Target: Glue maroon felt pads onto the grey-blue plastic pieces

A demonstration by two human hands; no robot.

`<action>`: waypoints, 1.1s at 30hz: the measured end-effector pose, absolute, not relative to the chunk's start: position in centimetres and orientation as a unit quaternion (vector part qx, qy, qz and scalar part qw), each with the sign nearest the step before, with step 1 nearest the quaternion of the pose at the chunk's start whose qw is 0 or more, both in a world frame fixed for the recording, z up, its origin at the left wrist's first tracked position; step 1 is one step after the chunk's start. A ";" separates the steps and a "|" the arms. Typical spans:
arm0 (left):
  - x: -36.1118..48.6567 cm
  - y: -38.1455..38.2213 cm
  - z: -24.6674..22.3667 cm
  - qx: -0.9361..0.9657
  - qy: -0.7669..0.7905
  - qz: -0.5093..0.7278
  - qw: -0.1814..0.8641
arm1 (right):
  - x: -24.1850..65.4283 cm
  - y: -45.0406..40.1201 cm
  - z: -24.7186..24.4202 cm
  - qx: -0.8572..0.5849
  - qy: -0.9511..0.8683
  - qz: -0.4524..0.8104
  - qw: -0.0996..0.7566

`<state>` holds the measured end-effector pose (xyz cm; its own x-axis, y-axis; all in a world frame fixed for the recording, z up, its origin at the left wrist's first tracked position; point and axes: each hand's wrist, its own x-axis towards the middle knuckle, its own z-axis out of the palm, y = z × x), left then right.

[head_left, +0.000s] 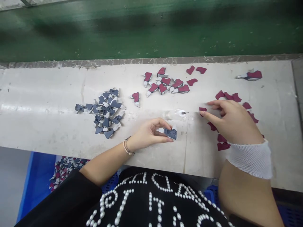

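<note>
My left hand [151, 134] pinches a small grey-blue and white plastic part [170, 133] between thumb and fingers, just above the worktop. Over on the right, my right hand [230, 119] reaches down to a small dark red plastic piece [203, 109]. Its thumb tip meets the piece, while the index finger stretches out beyond, apart from the thumb. More loose red pieces [222, 146] lie around and partly under that hand. Between the hands, a thin dark pin [185, 113] sticks out of a whitish, shiny mound on the surface.
A pile of grey-blue parts [106, 110] lies on the left of the worktop [47, 126]. Several red-faced parts [165, 83] sit at the back, with one more [254, 75] at far right. A green wall [142, 31] stands behind; a blue bin [35, 176] of parts is below left.
</note>
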<state>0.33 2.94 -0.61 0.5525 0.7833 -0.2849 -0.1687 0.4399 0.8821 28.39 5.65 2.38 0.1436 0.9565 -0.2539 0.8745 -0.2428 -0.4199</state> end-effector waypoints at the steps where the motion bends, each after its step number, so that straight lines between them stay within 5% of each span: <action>1: 0.4 2.9 -0.6 0.429 0.358 0.308 0.771 | 28.2 6.0 2.1 -0.754 -0.607 0.241 0.070; 22: 0.3 2.9 -1.1 0.452 0.357 0.325 0.750 | 28.8 5.9 3.1 -0.691 -0.633 0.348 -0.014; 33: 0.2 2.6 -1.1 0.507 0.366 0.366 0.689 | 25.8 2.6 5.9 -0.551 -0.622 0.546 0.109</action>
